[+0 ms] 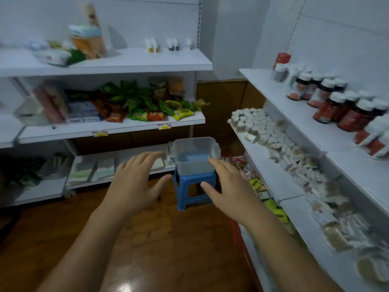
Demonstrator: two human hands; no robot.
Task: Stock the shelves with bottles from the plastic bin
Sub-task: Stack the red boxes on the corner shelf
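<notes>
Left hand point(134, 182) & right hand point(227, 186) are spread w/ straight fingers, apart, either side of the clear bin point(193, 167) on a blue stool point(189, 193); contact w/ bin can't be told. Bottles point(345, 111) on the right shelf point(280, 96) are blurred, some cut off at the frame edge.

A clear plastic bin point(190, 167) stands upright and open-topped on a blue stool point(193, 191). Red bottles point(325, 111) with white caps stand upright in close rows on the right-hand white shelf point(273, 89).
</notes>
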